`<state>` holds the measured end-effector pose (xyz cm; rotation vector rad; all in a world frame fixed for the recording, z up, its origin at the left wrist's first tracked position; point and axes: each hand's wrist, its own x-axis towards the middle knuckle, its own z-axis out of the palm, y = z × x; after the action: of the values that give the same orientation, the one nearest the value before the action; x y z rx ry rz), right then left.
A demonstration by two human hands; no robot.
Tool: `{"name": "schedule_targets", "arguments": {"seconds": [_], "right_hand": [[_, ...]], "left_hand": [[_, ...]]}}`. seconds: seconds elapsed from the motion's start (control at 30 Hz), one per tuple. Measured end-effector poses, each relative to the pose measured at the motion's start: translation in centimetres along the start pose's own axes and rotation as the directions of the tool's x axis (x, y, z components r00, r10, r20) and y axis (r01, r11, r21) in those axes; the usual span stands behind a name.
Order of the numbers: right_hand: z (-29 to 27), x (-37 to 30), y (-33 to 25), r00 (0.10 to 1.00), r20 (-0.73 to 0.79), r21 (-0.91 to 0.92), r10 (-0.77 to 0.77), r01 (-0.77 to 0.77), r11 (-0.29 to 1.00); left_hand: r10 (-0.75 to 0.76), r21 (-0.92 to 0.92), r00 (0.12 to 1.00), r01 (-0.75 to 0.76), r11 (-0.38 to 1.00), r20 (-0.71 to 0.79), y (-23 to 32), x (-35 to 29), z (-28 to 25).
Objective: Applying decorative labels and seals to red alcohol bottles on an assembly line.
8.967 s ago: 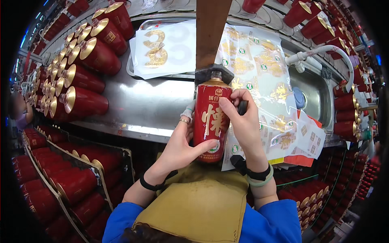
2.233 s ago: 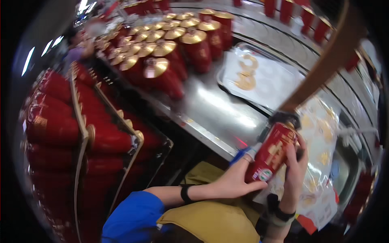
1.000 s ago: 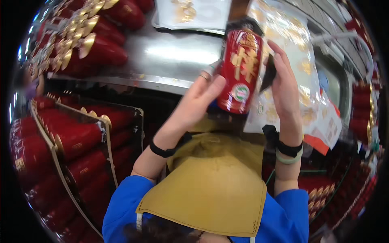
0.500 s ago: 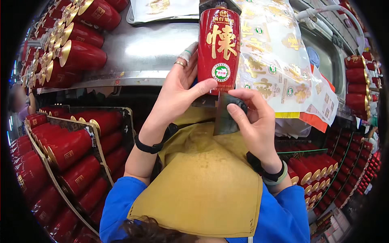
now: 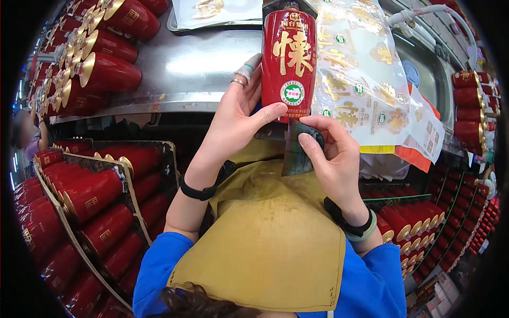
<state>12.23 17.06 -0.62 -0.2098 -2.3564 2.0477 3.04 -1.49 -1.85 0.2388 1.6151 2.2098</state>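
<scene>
Red bottle [image 5: 289, 63] gripped by left hand [image 5: 238, 119] fingers, right hand [image 5: 331, 159] below

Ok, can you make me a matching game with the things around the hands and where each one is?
Things:
1. red bottle
2. dark flat card
3. black wristband
4. clear printed bags

Places:
A. pinched in the right hand
B. lying on the metal table, right of the bottle
C. held upright by the left hand
D. around the left wrist

Pairs: 1-C, 2-A, 3-D, 4-B
</scene>
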Motion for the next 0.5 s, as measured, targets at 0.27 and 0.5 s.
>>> {"name": "schedule_targets", "arguments": {"seconds": [0.27,0.5], "right_hand": [[0.10,0.17,0.21,0.999,-0.030,-0.025,-0.023,0.022,0.999],[-0.44,0.45,-0.71,0.999,-0.009,0.078,0.038,-0.038,0.996]], "left_hand": [[0.012,0.000,1.000,-0.012,1.000,0.010,-0.10,0.13,-0.06],[0.002,-0.026,1.000,-0.002,1.000,-0.002,0.48,-0.16,0.17]]}}
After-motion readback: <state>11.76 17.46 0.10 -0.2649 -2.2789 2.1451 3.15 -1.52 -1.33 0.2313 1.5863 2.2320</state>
